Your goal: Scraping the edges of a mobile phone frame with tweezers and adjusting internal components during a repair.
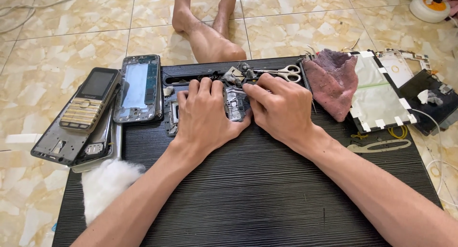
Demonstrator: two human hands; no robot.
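Note:
My left hand [202, 114] and my right hand [281, 108] lie side by side on a black ribbed work board [257, 189]. Between them they hold a small grey phone part [236, 104] against the board. The left thumb presses its lower left edge, and the right fingers pinch it from the top right. Whether the right hand also holds a thin tool is hidden by the fingers.
Scissors [286, 73] lie just beyond my right hand, beside a purple rag [331, 82]. An opened phone frame [139, 88], a keypad phone [90, 100] and stacked casings sit at left. White cotton [107, 182] lies near my left forearm. A taped tablet panel [379, 96] is at right. Someone's bare feet [205, 22] rest beyond the board.

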